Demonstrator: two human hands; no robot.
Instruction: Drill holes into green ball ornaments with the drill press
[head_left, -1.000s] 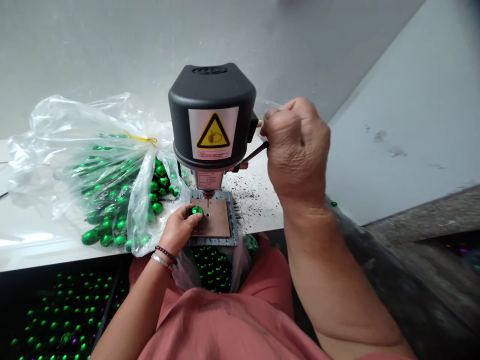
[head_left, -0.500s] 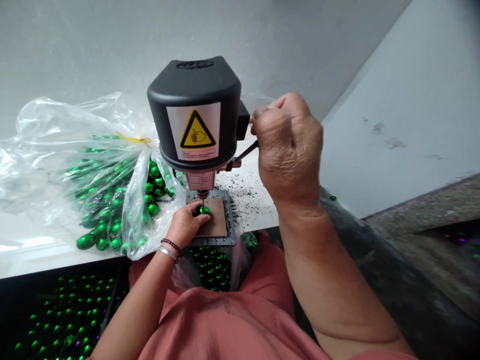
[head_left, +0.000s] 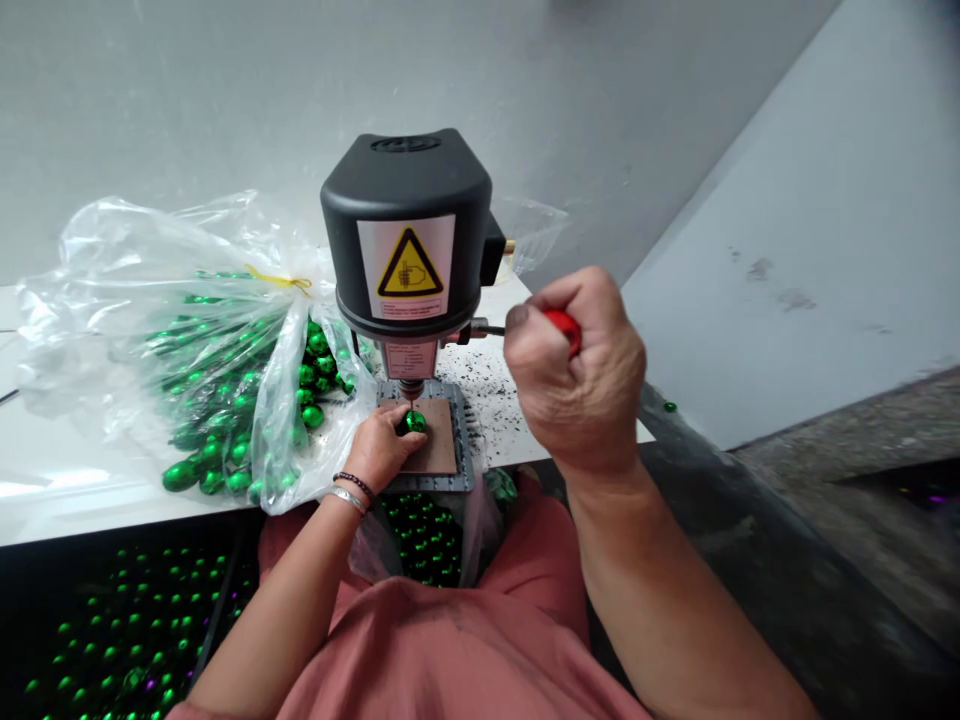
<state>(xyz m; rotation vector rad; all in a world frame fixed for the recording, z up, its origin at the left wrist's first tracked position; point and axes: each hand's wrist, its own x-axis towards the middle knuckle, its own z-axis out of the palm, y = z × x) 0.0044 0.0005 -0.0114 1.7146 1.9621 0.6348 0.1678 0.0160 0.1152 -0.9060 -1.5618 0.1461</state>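
Observation:
A shiny green bauble rests on the brown board under the bit of a small black drill press. My left hand pinches it from the left between thumb and fingers. The thin drill bit comes down to the bauble's top; whether it has gone in I cannot tell. To the right of the machine, my right hand is closed around the red knob of the feed lever. Fingers cover most of that knob.
Left of the drill press, a clear plastic bag with a yellow tie spills green baubles on the white table. Dark shavings litter the tabletop by the grey base. Below are more baubles in an open bag and a dark container.
My right hand has come down with the lever, and the red knob now shows. My left hand keeps its pinch on the bauble. The whole view has shifted slightly.

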